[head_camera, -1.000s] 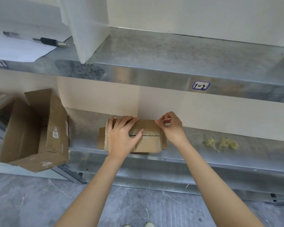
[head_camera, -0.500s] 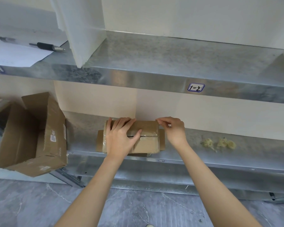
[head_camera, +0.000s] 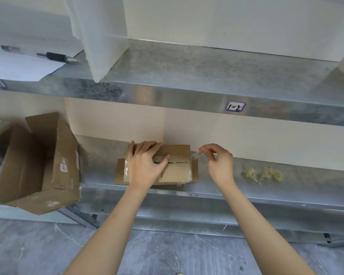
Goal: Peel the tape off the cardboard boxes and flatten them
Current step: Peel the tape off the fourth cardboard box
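Pulled rightward off the small cardboard box [head_camera: 179,171], the right hand [head_camera: 219,163] now pinches a lifted strip of clear tape [head_camera: 196,155] between thumb and fingertips, just beside the box's right end. The left hand [head_camera: 145,165] presses flat on the box top, fingers straight. The box sits at the lower shelf's [head_camera: 286,187] front edge. On the upper shelf's front edge, a handwritten label [head_camera: 235,106] reads about "1-2". The print on the larger open box [head_camera: 38,165] at left is unreadable.

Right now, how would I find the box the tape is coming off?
Look at the lower metal shelf. The small cardboard box lies under the left hand, with the right hand pinching tape at its end. The big box to its left is open and untouched.
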A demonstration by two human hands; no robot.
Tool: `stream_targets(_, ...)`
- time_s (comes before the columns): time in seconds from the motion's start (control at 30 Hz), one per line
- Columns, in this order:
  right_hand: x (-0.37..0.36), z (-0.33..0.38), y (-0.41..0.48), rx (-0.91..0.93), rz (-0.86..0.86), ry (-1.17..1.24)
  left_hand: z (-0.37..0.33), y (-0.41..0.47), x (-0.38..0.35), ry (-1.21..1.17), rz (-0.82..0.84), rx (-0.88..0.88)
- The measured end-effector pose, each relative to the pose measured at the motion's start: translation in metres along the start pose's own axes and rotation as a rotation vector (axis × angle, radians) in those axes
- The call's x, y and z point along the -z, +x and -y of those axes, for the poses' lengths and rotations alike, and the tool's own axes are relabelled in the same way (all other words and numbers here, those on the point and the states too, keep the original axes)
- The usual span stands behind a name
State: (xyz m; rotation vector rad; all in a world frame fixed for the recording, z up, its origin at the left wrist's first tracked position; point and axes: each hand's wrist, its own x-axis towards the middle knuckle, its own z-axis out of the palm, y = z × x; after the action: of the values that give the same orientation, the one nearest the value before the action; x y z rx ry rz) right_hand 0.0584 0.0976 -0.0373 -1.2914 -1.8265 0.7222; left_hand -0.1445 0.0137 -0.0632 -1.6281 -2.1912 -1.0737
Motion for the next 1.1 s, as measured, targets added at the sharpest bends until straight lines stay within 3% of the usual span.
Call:
stream_targets(0.17, 0.013, 0.009, -0.007, 0.045, 0.196, 0.150, 0.000, 0.002, -0.001, 0.007, 0.014, 0.008)
stream_targets(0.4, -0.008, 0.008, -0.003, -0.052, 0.287, 0.302, -0.001, -0.003, 0.003, 0.001, 0.006, -0.004)
stream_targets(0.67, -0.009, 0.008, -0.004, -0.110, 0.247, 0.370, -0.003, -0.001, 0.004, -0.007, 0.008, 0.006)
stream_targets(0.87, -0.012, 0.004, -0.002, -0.139, 0.231, 0.267, -0.003, 0.000, 0.003, 0.001, 0.015, 0.015)
stream_targets(1.1, -0.010, 0.003, -0.007, -0.069, 0.282, 0.244, -0.003, 0.001, 0.002, 0.050, 0.043, 0.005)
